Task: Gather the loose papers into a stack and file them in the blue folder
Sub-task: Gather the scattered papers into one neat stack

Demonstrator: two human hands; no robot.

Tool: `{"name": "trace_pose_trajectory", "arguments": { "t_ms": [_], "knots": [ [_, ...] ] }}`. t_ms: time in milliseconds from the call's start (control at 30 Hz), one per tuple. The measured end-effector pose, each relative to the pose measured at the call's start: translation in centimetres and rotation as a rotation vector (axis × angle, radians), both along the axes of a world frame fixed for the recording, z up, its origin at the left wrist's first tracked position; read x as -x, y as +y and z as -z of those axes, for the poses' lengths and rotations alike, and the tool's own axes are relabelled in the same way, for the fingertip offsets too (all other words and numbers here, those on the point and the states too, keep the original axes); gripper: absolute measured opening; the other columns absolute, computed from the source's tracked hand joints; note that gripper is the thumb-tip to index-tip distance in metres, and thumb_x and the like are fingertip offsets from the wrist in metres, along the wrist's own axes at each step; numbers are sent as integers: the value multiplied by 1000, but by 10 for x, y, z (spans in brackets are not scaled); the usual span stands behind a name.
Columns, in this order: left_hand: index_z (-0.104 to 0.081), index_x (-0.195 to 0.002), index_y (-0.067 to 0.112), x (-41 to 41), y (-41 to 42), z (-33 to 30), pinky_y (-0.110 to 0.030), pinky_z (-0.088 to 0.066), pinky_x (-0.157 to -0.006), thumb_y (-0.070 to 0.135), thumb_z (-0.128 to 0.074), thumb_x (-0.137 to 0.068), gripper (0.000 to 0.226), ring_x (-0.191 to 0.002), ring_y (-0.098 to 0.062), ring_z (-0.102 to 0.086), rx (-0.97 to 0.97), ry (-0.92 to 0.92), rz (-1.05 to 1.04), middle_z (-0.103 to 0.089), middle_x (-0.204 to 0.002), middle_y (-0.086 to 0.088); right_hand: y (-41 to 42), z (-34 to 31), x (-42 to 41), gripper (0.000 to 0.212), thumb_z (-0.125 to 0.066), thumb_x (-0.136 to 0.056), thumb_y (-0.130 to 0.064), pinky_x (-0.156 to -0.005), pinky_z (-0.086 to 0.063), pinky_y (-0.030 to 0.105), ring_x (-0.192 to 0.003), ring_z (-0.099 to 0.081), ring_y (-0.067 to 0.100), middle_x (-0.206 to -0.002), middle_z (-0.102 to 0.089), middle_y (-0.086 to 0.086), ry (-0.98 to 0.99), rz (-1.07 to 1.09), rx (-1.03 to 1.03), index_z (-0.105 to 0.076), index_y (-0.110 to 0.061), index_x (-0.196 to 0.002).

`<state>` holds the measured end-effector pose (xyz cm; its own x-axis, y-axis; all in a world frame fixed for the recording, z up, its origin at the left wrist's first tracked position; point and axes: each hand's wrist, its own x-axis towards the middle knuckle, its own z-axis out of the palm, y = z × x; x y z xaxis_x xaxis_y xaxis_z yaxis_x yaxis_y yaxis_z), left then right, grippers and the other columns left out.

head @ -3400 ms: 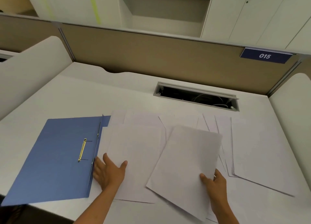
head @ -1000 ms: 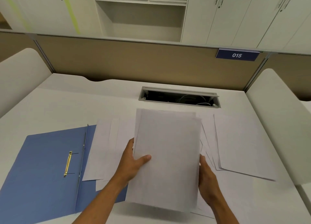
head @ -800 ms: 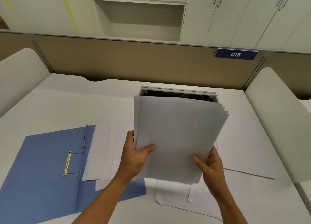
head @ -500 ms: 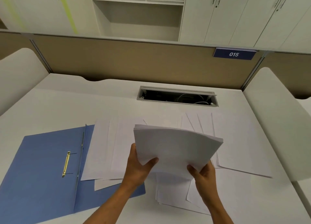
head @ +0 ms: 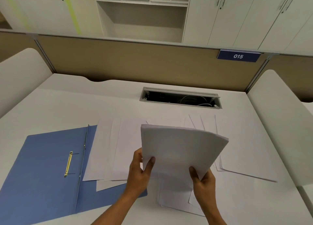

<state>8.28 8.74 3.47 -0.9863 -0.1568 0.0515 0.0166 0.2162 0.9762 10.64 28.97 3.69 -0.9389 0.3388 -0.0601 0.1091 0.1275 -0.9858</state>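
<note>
The white desk point(head: 55, 106) carries everything, and loose sheets are still spread across its middle and right. The blue folder point(head: 42, 165) lies open at the near left corner, its brass fastener point(head: 68, 164) bare, with one fan of papers point(head: 108, 148) overlapping its right flap. A second fan point(head: 245, 148) lies toward the right edge, and a few more sheets point(head: 174, 196) sit under my hands near the front edge.

The stack point(head: 181, 150) I have gathered is off the desk between my hands. My left hand point(head: 138, 174) is closed on its near left edge, thumb on top and fingers behind; my right hand point(head: 203, 182) pinches the near right corner the same way. A moment ago the bundle stood nearly upright facing me; now it has tipped forward and bowed, its far edge curling over, and the sheet edges look closer to flush.

I judge that I have been squaring this bundle, so gathering is only part done. The two fans and the sheets beneath me still have to join it before anything goes onto the fastener.
</note>
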Motion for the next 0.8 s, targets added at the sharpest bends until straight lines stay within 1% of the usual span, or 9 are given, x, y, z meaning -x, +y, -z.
{"name": "trace_pose_trajectory", "arguments": {
  "t_ms": [33,67,133,200,267,367,467,667,800],
  "knots": [
    [-45,-114,44,2,-8,3,-14,-53,-76,57,-57,-83,36,-100,-5,-57,51,40,-26,-56,-111,27,1,0,0,19,-63,-88,-3,-63,-56,18,-87,-65,19,-95,-68,5,4,4,-1,-62,-5,-107],
    [-49,-114,38,5,-17,6,-17,-51,-80,50,-61,-84,35,-101,-7,-56,101,65,-77,-58,-111,20,3,0,1,21,-63,-88,-2,-62,-55,17,-87,-65,17,-96,-68,4,3,6,1,-61,-8,-108],
    [-55,-115,20,15,-38,17,-33,-49,-89,31,-67,-85,34,-104,-18,-56,260,35,-251,-60,-114,1,7,1,3,25,-64,-88,-4,-65,-53,18,-89,-65,19,-100,-68,4,-5,14,13,-61,-10,-112],
    [-55,-118,12,25,-64,27,-47,-44,-93,30,-69,-84,41,-112,-33,-52,483,-160,-394,-56,-124,-13,13,5,5,27,-64,-88,-4,-70,-52,26,-91,-66,22,-102,-69,4,-28,34,67,-61,-11,-114],
    [-51,-124,11,30,-89,36,-52,-37,-98,42,-70,-80,57,-123,-39,-43,613,-396,-450,-47,-136,-18,19,9,7,28,-64,-88,-4,-69,-52,28,-90,-67,22,-102,-69,1,-66,51,143,-60,-15,-113],
    [-38,-137,12,31,-114,47,-55,-30,-105,61,-71,-70,89,-134,-40,-31,679,-616,-435,-34,-147,-19,28,23,8,31,-65,-87,-3,-72,-53,34,-92,-68,25,-105,-70,4,-154,71,215,-60,-15,-116],
    [-28,-143,13,32,-118,50,-53,-26,-106,71,-70,-61,109,-134,-40,-28,713,-694,-434,-30,-148,-21,35,39,9,32,-65,-86,-3,-79,-55,44,-93,-68,32,-107,-71,8,-263,58,253,-61,-17,-113],
    [-24,-144,14,40,-118,45,-53,-34,-97,69,-76,-54,118,-124,-43,-35,762,-729,-472,-35,-139,-26,37,53,11,36,-63,-85,1,-78,-56,46,-94,-67,36,-110,-69,14,-387,31,287,-56,-9,-119],
    [-18,-145,17,47,-123,42,-52,-38,-93,66,-81,-50,123,-120,-43,-38,757,-741,-434,-38,-133,-27,37,56,11,34,-64,-85,1,-71,-55,41,-92,-67,34,-107,-69,13,-385,25,272,-57,-7,-117]
  ]
}}
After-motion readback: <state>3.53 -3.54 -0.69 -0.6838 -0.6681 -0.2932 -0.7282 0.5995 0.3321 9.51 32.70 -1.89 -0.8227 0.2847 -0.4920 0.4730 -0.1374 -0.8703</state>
